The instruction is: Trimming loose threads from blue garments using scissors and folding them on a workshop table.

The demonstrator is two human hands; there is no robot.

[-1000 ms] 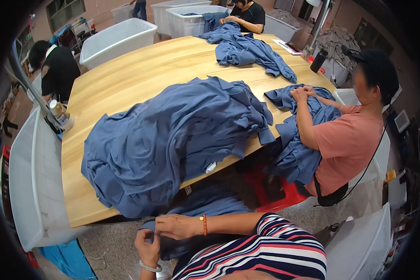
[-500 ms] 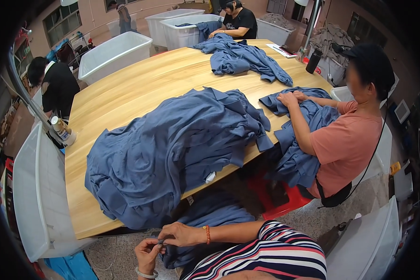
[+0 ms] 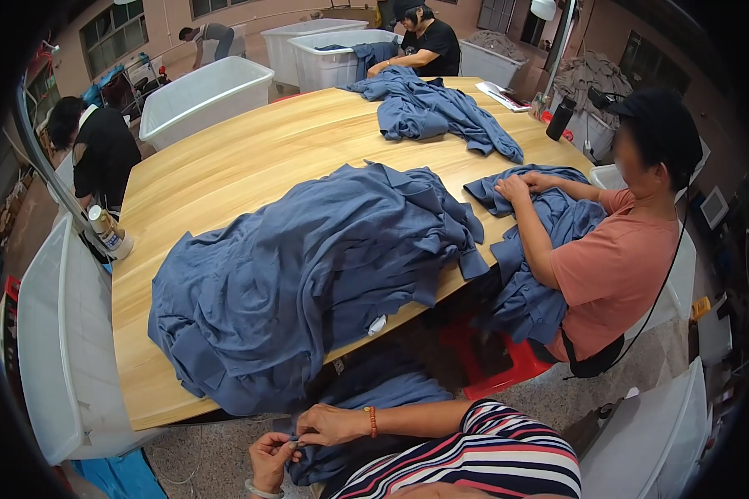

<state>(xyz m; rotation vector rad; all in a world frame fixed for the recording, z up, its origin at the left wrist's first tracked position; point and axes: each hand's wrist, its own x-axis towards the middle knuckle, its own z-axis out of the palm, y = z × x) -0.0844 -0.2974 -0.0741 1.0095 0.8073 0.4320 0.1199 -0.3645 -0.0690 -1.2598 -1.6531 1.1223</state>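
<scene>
Bins of white plastic stand at your far left, and one long white bin point(image 3: 62, 349) sits just beside the counter point(image 3: 225, 179); a person in a black top point(image 3: 104, 154) bends near that edge, close to a spray can point(image 3: 104, 229); the counter is wide, made of pale wood, and it carries a big heap of blue clothes point(image 3: 308, 274) in the middle.

Down low, near the bottom edge, your left hand point(image 3: 270, 459) pinches a bit of the blue garment point(image 3: 374, 407) that hangs below the counter onto your lap; the grip of that hand is narrow, with finger and thumb shut on the cloth; your right hand point(image 3: 333, 426) sits just beside it, touching the same spot, and its grip is narrow too, fingers closed on the cloth; an orange bead band goes round that wrist, and your sleeve is striped.

Further right, a person in an orange shirt point(image 3: 616, 274) sits at the counter with both hands on another blue garment point(image 3: 549, 216); a red stool point(image 3: 499, 366) stands under there; at the far end lies one more blue pile point(image 3: 433, 112), and a person in black works by it; a dark bottle point(image 3: 560, 121) stands near the right edge.
</scene>
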